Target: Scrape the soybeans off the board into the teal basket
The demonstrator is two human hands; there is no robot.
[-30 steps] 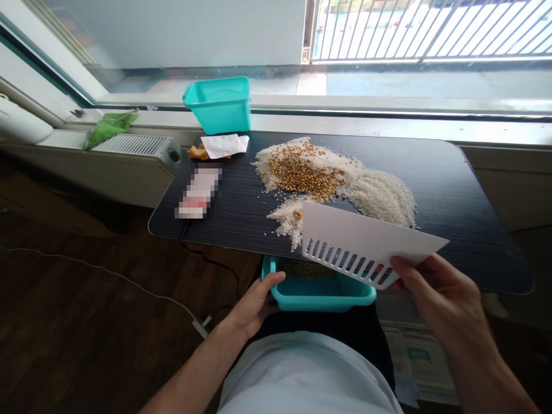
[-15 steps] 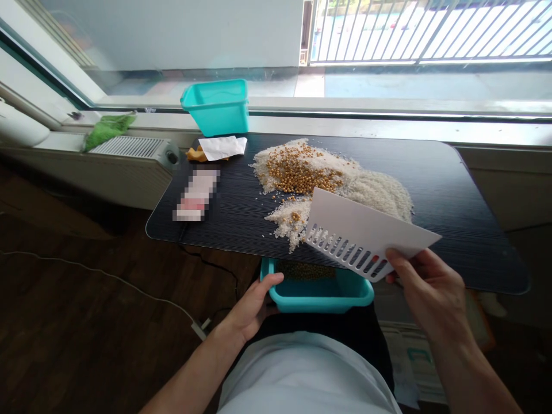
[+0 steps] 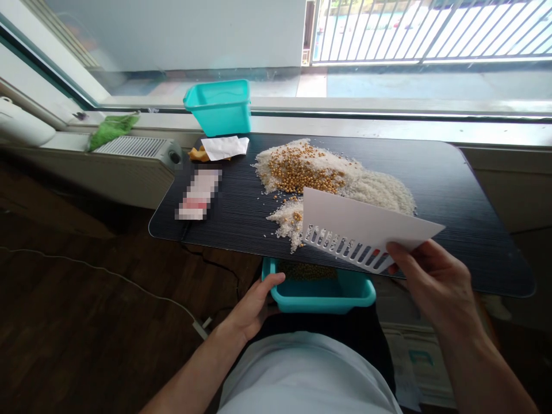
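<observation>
At the right of the frame, our right hand (image 3: pixel 440 279) is pinching the lower right end of a white slotted card (image 3: pixel 340 213), thumb on top and fingers curling behind. The card is tilting across the center, its row of slots facing down toward us, and is partly covering the heap of white grains (image 3: pixel 383 190) and yellow beans (image 3: pixel 302 169) on the dark table (image 3: pixel 457 195). Below center, our left hand (image 3: pixel 254 305) is gripping the left side of a teal tub (image 3: pixel 323 302), its thumb lying over the rim; its other fingers are mostly hidden. Small greenish beans (image 3: pixel 308 270) are lying in that tub. Toward the upper left, a second teal container (image 3: pixel 222 115) is standing just beyond a white paper (image 3: pixel 225 148).
</observation>
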